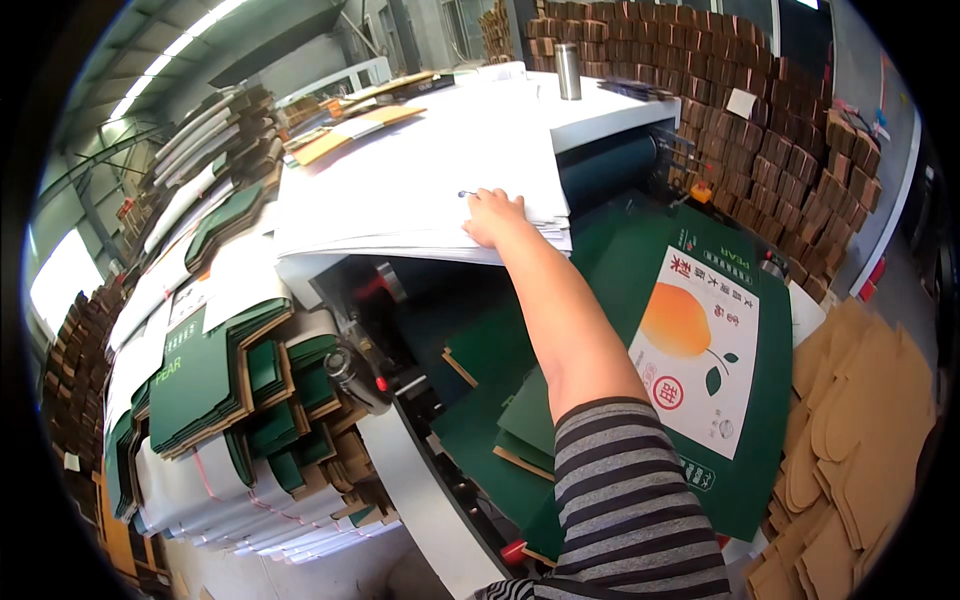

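My right hand (pixel 495 217) reaches forward across the work area, its arm in a grey and black striped sleeve. It rests on a stack of white paper sheets (pixel 400 215), near their close right corner. The fingers are curled down, and what they hold, if anything, is hidden. A small dark blue thing or mark (pixel 465 194) shows beside the fingertips. Under the forearm lies a green printed cardboard sheet (pixel 755 400) with a white panel and an orange-yellow pear. Smaller green cardboard pieces (pixel 525 420) lie left of it. My left hand is out of view.
The sheets lie on a white-topped machine with a dark roller (pixel 610 165). A steel tumbler (pixel 568 72) stands at its back. Folded green cardboard (pixel 195 385) is stacked at left beside a dark flask (pixel 355 378). Brown cardboard (pixel 850 420) piles up right, with bundled stacks (pixel 700 60) behind.
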A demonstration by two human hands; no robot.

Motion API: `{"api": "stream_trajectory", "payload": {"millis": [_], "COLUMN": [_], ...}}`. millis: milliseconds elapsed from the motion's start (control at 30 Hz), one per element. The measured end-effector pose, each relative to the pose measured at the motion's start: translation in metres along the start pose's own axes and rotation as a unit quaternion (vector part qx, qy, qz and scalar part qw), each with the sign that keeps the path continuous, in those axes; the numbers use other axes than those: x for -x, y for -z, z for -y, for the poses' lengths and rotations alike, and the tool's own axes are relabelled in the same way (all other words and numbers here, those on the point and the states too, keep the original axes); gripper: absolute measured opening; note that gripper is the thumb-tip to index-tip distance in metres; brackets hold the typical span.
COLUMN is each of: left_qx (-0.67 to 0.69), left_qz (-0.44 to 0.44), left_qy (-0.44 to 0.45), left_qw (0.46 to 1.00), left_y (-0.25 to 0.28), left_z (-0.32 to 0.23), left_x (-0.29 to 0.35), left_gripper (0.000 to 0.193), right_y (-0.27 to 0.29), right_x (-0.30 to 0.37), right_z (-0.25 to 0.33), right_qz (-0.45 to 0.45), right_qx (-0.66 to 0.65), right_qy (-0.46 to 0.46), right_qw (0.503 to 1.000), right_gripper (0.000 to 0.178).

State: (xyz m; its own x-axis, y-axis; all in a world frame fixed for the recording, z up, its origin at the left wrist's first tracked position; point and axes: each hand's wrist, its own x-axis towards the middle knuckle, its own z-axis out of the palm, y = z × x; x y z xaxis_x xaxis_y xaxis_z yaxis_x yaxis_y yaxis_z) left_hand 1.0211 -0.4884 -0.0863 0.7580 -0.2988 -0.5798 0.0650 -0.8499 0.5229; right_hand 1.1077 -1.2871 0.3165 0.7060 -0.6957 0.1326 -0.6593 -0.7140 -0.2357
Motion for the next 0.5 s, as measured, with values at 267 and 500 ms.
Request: {"api": "stream_trajectory", "payload": {"millis": [267, 500], "left_qx": [-0.044, -0.076], "left_qz": [0.031, 0.061], "left_qy": [-0.022, -0.043], "left_qw": [0.998, 0.994], "left_y": [0.001, -0.003], "left_z": [-0.058, -0.08], "left_x": [-0.031, -0.055], "left_gripper": [0.037, 0.037], "right_y": [0.001, -0.002], "right_x": [-0.013, -0.011], "right_z": [-0.012, -0.018], "right_qz": [-0.062, -0.049], "right_qx": [-0.028, -0.009], "right_qy": [0.028, 0.059], "right_qw": [0.997, 0.997], "right_gripper": [0.084, 0.08]}}
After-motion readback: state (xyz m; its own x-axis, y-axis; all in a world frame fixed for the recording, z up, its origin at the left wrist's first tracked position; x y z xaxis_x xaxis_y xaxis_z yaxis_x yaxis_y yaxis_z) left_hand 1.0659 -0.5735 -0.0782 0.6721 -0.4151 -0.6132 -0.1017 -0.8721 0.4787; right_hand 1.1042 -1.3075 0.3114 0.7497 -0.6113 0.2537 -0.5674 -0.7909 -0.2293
